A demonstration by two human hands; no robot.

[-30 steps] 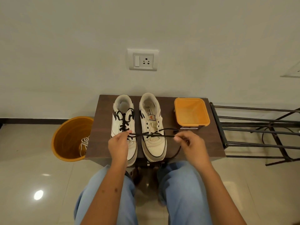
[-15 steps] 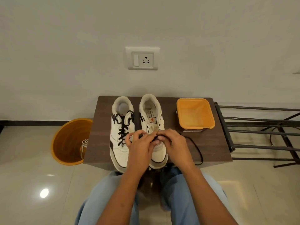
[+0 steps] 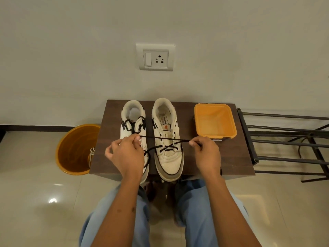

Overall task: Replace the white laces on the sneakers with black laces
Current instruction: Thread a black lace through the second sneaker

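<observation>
Lacing: a person sits at a small brown table (image 3: 231,157), both hands pulling a black lace (image 3: 160,138) out to either side over the right-hand sneaker (image 3: 168,161).
Left hand (image 3: 127,154): thumb and forefinger pinch one end of the lace, above the toe of the left-hand sneaker (image 3: 132,120).
Right hand (image 3: 206,152): fingertips clenched on the other end of the lace, just beside the right-hand sneaker's outer edge.
Black lace: drawn tight between the hands, crossing once through the lower eyelets of the right-hand sneaker; the upper eyelets are bare.
Left-hand sneaker: already threaded in black up to the collar, touching its partner side by side on the table.
Orange tub (image 3: 215,122): on the table's far right corner, near the right hand.
Orange bucket (image 3: 74,150): on the floor against the table's left side, a white lace (image 3: 91,154) showing inside.
Metal rack (image 3: 284,139): stands to the right of the table.
Wall socket (image 3: 155,57): on the wall above the sneakers.
</observation>
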